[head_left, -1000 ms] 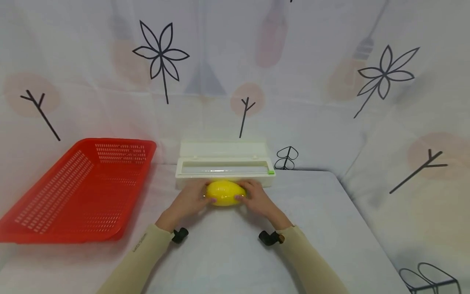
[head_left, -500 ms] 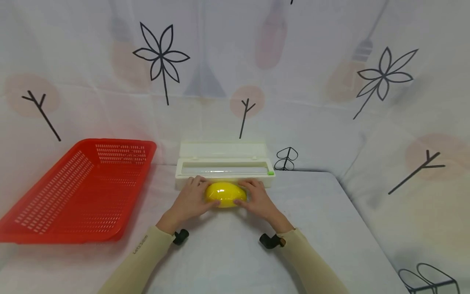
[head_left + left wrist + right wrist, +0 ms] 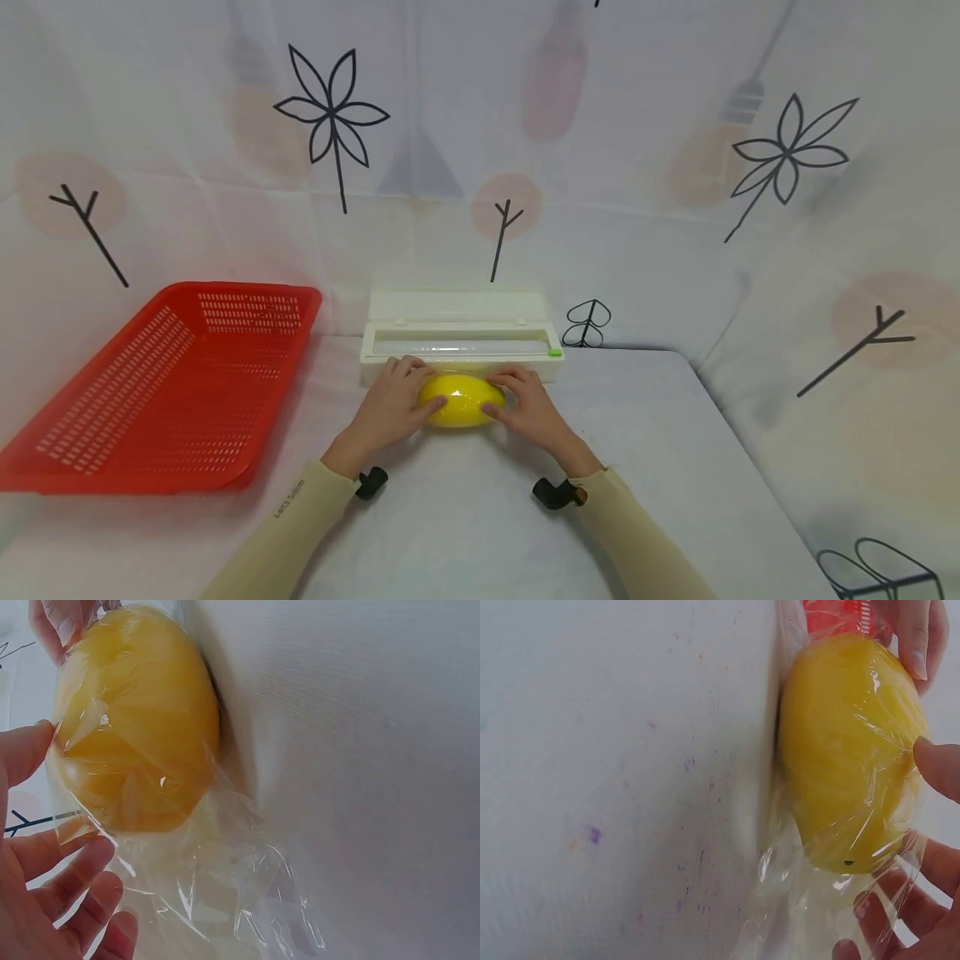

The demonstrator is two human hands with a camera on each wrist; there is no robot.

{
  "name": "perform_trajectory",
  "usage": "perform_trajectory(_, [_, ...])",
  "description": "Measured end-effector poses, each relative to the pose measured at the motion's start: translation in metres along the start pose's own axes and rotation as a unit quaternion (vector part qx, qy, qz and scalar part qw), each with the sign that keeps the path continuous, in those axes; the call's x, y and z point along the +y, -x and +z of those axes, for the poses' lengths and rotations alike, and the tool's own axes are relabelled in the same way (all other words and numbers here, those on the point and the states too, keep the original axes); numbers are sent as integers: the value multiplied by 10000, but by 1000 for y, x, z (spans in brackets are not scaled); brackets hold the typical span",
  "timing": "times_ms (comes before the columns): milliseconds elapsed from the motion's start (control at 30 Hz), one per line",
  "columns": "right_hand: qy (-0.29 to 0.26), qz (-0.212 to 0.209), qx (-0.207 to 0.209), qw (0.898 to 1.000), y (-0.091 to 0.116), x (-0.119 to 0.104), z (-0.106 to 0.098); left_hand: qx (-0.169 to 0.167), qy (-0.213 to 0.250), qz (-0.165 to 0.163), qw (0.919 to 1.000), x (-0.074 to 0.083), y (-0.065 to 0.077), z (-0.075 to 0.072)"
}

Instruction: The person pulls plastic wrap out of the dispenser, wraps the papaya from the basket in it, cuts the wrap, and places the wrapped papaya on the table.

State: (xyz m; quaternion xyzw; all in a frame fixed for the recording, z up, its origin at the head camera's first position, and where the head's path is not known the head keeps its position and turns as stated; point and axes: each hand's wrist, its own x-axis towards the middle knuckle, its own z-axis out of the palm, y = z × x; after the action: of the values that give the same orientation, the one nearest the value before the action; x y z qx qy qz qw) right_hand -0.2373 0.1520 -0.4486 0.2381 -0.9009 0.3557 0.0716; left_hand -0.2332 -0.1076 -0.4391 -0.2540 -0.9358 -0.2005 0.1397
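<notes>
A glossy yellow oval fruit [image 3: 461, 400], wrapped in clear cling film [image 3: 195, 892], lies sideways between both hands. My left hand [image 3: 387, 404] holds its left end, thumb on the near side and fingers at the film round that end. At the opposite end my right hand [image 3: 531, 408] holds it in much the same way. Loose, crinkled film hangs past the fruit's ends in both wrist views. Just behind stands a white cling film dispenser [image 3: 461, 369], its lid [image 3: 457, 306] raised, with the roll [image 3: 457, 347] showing inside.
A large red plastic basket [image 3: 300, 358] stands at the left. White cloth covers the table [image 3: 465, 517], whose right edge slopes away toward the back corner. A patterned curtain [image 3: 637, 233] hangs close behind the dispenser. A small green slider [image 3: 555, 352] sits at the dispenser's right end.
The left fingers have come up from behind the fruit toward the dispenser's front, and both thumbs have shifted over the film. The fruit has moved slightly nearer to me.
</notes>
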Motion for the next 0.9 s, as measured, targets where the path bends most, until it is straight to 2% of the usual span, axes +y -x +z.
perform_trajectory(400, [-37, 91, 54, 9999, 2, 4, -5, 129, 344, -47, 9993, 1, 1, -3])
perform_trajectory(667, [-130, 46, 107, 9998, 3, 6, -4, 397, 607, 136, 9973, 1, 0, -3])
perform_trajectory(900, [-167, -49, 181, 9997, 4, 7, -4, 636, 882, 377, 9934, 15, -13, -2])
